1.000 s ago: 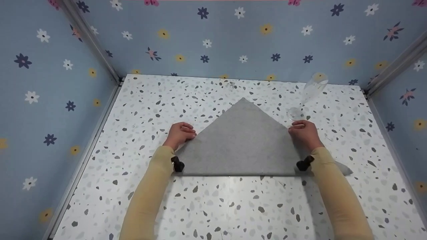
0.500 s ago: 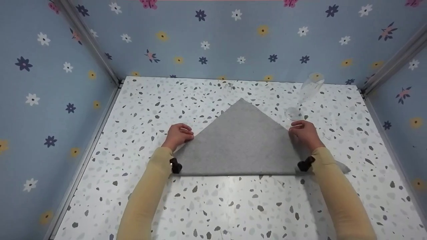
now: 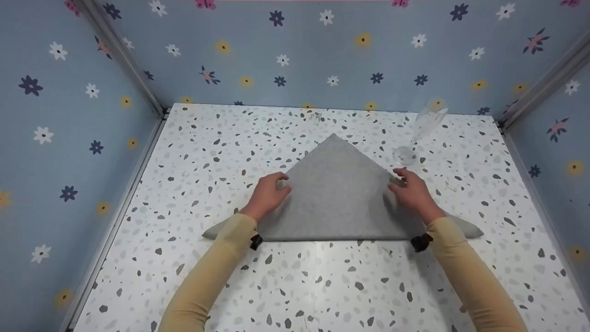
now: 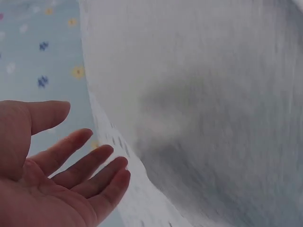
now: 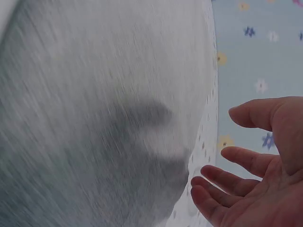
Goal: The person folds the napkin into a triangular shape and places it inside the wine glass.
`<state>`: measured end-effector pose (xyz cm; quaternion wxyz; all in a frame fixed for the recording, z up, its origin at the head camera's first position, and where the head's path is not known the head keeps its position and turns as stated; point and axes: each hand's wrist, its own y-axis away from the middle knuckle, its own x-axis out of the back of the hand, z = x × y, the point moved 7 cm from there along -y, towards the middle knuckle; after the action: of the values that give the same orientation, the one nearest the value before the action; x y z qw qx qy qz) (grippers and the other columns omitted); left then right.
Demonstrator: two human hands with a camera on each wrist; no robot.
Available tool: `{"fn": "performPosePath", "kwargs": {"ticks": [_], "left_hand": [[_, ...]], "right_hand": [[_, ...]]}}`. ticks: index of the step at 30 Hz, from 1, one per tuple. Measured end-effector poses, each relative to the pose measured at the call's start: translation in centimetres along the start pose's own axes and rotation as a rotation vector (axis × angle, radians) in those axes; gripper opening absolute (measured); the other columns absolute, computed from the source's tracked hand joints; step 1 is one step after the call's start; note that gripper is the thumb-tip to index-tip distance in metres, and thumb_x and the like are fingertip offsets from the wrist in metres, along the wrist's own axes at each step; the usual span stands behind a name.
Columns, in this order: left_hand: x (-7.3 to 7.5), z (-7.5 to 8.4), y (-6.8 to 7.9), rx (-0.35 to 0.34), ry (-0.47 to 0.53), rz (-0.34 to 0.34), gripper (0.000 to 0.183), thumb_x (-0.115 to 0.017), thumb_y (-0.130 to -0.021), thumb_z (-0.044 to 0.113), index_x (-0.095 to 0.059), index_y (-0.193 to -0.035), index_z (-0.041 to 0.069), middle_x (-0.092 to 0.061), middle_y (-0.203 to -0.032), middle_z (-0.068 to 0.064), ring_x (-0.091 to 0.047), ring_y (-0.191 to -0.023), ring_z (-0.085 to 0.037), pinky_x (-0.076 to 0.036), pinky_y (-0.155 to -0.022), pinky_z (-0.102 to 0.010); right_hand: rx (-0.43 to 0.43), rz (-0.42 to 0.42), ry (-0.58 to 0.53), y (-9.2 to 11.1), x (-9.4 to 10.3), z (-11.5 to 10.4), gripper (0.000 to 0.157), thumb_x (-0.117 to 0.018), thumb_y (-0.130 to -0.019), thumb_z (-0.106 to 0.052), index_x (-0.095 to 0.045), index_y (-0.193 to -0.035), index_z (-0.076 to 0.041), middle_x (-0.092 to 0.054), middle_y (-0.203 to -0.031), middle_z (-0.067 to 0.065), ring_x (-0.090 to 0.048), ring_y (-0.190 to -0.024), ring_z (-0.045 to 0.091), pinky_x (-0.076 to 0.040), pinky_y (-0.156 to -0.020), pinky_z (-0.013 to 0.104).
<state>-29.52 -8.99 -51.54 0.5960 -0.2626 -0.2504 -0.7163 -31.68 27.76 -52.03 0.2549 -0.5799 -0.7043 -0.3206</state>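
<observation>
A grey cloth (image 3: 339, 198) lies folded into a wide triangle on the speckled table, its peak pointing away from me and its long straight edge nearest me. My left hand (image 3: 267, 196) hovers over its left slanting side, thumb and fingers apart. Over the right slanting side is my right hand (image 3: 412, 191), its fingers likewise spread from the thumb. In both wrist views the left hand (image 4: 71, 175) and the right hand (image 5: 246, 175) have nothing between their loosely bent fingers, and their shadows fall on the cloth. Both forearms partly cover its side corners.
A clear stemmed glass (image 3: 428, 124) stands at the back right, beyond my right hand. Blue flowered walls (image 3: 322, 55) enclose the white speckled table (image 3: 313, 286) at the back and both sides. Black wrist cameras (image 3: 420, 243) hang under the sleeves.
My left hand has let go of the cloth's left edge and moved right, over the cloth; its left corner now shows. My right hand has let go too, its fingers spreading, and shifted slightly left.
</observation>
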Motion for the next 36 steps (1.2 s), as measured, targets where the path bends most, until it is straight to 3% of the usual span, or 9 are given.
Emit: {"fn": "performPosePath", "kwargs": {"ticks": [4,7,10,13,16,20,26,32,36], "left_hand": [[-2.5,1.9,1.9,-0.125,-0.142,-0.114,0.048,-0.056,-0.097,0.027,-0.050,-0.134,-0.002,-0.049,-0.136,-0.023,-0.040,-0.130,-0.036,-0.030,-0.108,-0.045],[-4.7,2.5,3.7,-0.196,-0.248,-0.225,0.060,-0.053,-0.098,0.038,-0.041,-0.143,0.001,-0.036,-0.145,-0.026,-0.028,-0.136,-0.043,-0.021,-0.111,-0.053],[-6.8,2.3,5.4,-0.193,-0.347,-0.340,0.075,-0.050,-0.094,0.055,-0.029,-0.151,0.010,-0.020,-0.153,-0.023,-0.012,-0.140,-0.046,-0.011,-0.110,-0.060],[-8.3,2.2,6.9,-0.195,-0.434,-0.399,0.086,-0.049,-0.089,0.065,-0.022,-0.153,0.016,-0.008,-0.157,-0.019,-0.002,-0.141,-0.044,-0.005,-0.108,-0.064],[-9.2,2.5,8.1,-0.216,-0.509,-0.404,0.091,-0.052,-0.085,0.067,-0.020,-0.154,0.018,-0.005,-0.158,-0.017,0.001,-0.141,-0.044,-0.003,-0.106,-0.067],[-10.0,2.8,9.3,-0.232,-0.564,-0.393,0.083,-0.055,-0.089,0.058,-0.022,-0.153,0.017,-0.007,-0.158,-0.017,-0.001,-0.142,-0.042,-0.006,-0.105,-0.069],[-10.9,3.0,9.6,-0.220,-0.650,-0.338,0.064,-0.051,-0.096,0.025,-0.023,-0.153,0.016,-0.009,-0.158,-0.017,-0.004,-0.142,-0.040,-0.011,-0.103,-0.071],[-11.1,3.5,9.7,-0.257,-0.735,-0.259,0.052,-0.042,-0.101,0.016,-0.029,-0.151,0.011,-0.017,-0.155,-0.020,-0.013,-0.141,-0.043,-0.021,-0.098,-0.073],[-11.1,3.3,9.7,-0.278,-0.765,-0.247,0.050,-0.040,-0.102,0.013,-0.029,-0.151,0.011,-0.018,-0.155,-0.020,-0.016,-0.140,-0.042,-0.024,-0.098,-0.072]], "right_hand": [[0.138,0.002,0.070,1.8,-1.8,-2.0,0.056,-0.060,-0.094,-0.016,-0.039,-0.140,0.008,-0.038,-0.140,0.030,-0.033,-0.131,0.043,-0.024,-0.109,0.052],[0.216,-0.017,0.123,3.4,-3.4,-3.3,0.061,-0.062,-0.093,-0.018,-0.036,-0.143,0.006,-0.034,-0.144,0.030,-0.030,-0.133,0.043,-0.023,-0.109,0.052],[0.261,-0.060,0.195,5.1,-5.1,-4.4,0.067,-0.064,-0.092,-0.024,-0.034,-0.146,0.001,-0.027,-0.147,0.030,-0.026,-0.135,0.044,-0.024,-0.109,0.055],[0.305,-0.114,0.256,6.8,-6.8,-5.4,0.073,-0.067,-0.090,-0.032,-0.032,-0.148,-0.005,-0.022,-0.150,0.028,-0.022,-0.137,0.044,-0.023,-0.109,0.056],[0.359,-0.169,0.290,8.3,-8.6,-6.1,0.076,-0.068,-0.089,-0.038,-0.032,-0.149,-0.009,-0.020,-0.152,0.026,-0.019,-0.138,0.044,-0.021,-0.110,0.056],[0.404,-0.214,0.331,9.8,-10.5,-6.7,0.075,-0.065,-0.090,-0.042,-0.032,-0.150,-0.010,-0.019,-0.153,0.025,-0.018,-0.138,0.045,-0.020,-0.109,0.058],[0.379,-0.231,0.379,11.0,-12.1,-7.1,0.072,-0.062,-0.091,-0.045,-0.033,-0.150,-0.015,-0.018,-0.154,0.022,-0.015,-0.140,0.042,-0.016,-0.106,0.065],[0.356,-0.252,0.428,11.8,-13.5,-7.1,0.071,-0.055,-0.094,-0.050,-0.028,-0.152,-0.019,-0.013,-0.157,0.018,-0.009,-0.142,0.041,-0.012,-0.105,0.068],[0.341,-0.245,0.437,12.0,-13.9,-7.0,0.070,-0.053,-0.094,-0.051,-0.028,-0.152,-0.020,-0.012,-0.157,0.017,-0.007,-0.142,0.041,-0.010,-0.105,0.069]]}}
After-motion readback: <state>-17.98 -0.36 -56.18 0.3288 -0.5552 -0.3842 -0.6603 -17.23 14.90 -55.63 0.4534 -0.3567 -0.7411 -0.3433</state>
